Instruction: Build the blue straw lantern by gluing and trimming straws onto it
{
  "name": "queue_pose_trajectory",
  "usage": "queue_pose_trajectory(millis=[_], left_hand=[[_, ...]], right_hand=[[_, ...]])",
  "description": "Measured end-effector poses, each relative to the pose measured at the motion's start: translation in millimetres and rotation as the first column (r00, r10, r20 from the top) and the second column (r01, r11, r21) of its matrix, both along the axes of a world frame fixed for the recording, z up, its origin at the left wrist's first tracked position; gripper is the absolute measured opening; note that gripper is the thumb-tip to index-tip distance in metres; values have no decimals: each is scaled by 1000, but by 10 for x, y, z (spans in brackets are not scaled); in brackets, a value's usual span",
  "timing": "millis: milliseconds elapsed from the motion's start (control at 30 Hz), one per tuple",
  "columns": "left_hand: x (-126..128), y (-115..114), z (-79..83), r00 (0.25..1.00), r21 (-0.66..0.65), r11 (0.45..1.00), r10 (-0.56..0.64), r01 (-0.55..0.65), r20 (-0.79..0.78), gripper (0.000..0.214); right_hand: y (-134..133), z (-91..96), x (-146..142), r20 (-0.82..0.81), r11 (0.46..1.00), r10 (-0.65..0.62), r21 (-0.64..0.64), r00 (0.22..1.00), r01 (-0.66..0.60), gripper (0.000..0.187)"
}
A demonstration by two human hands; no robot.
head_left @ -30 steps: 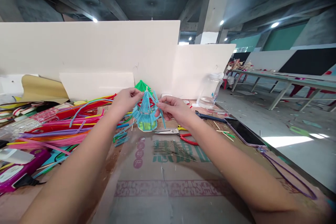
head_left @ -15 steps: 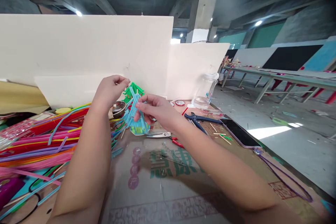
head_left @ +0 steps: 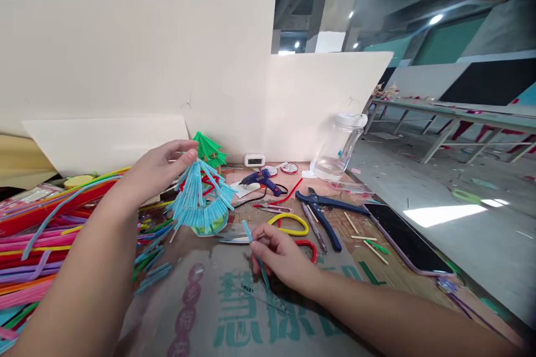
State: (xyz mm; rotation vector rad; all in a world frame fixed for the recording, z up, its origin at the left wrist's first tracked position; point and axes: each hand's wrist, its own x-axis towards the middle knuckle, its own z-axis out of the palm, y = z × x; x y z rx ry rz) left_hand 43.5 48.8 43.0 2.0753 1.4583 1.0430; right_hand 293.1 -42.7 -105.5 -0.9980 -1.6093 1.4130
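Observation:
My left hand pinches the tip of a light-blue pipe-cleaner model, shaped like a tiered cone roof with red strips inside. Beneath the model shows a round green-and-yellow base. A short light-blue pipe-cleaner piece is pinched between the fingers of my right hand, low over the table. Just behind that hand lie scissors with a yellow and red handle, partly covered by it. A green pipe-cleaner model stands behind the blue one.
Bundles of coloured pipe cleaners fill the left side. Farther back are a glue gun, a small digital clock and a clear jug. Blue-handled cutters and a phone lie on the right. White boards rise behind.
My right hand has moved away from the blue model, down and to the right, and now holds a light-blue piece. My left hand has come down onto the model's top. The view has shifted.

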Motion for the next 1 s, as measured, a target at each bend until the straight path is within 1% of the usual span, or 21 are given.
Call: queue_pose_trajectory(millis=[67, 133, 200, 300, 367, 500, 633, 700, 767, 900, 1000], left_hand=[[-6, 64, -44, 998, -15, 998, -60, 60, -20, 62], [-29, 108, -63, 994, -48, 994, -103, 102, -21, 61], [-70, 132, -64, 990, -96, 986, -137, 135, -14, 60], [-146, 153, -57, 985, -143, 976, -169, 162, -40, 59], [-184, 168, -63, 975, -156, 968, -210, 197, -77, 58], [-188, 192, -105, 939, -138, 942, -322, 305, -123, 55], [-138, 197, -147, 937, -167, 944, -310, 284, -161, 54], [-118, 185, -150, 942, -143, 953, -289, 266, -172, 51], [-111, 154, -141, 951, -102, 969, -242, 225, -195, 48], [-96, 34, -94, 965, -102, 985, -156, 137, -210, 47], [-16, -84, -52, 974, -115, 987, -131, 110, -187, 47]], right_hand=[[-56, 34, 3, 118, 994, 11, 109, 993, -24, 18], [-101, 69, 19, 289, 969, 5, 236, 957, -76, 13], [-117, 74, 31, 402, 942, -51, 323, 914, -90, 11], [-87, 40, 23, 424, 929, -165, 371, 891, -4, 12], [-56, 19, 2, 421, 922, -216, 385, 881, 43, 13], [-13, 20, -44, 451, 907, -254, 417, 856, 50, 15], [26, 36, -73, 453, 913, -250, 405, 856, 53, 17], [45, 39, -71, 459, 918, -235, 395, 857, 40, 18], [57, 42, -48, 475, 917, -223, 399, 851, 17, 18], [66, 48, 61, 494, 897, -216, 441, 842, -29, 17], [80, 42, 161, 466, 884, -252, 468, 848, 5, 19]])
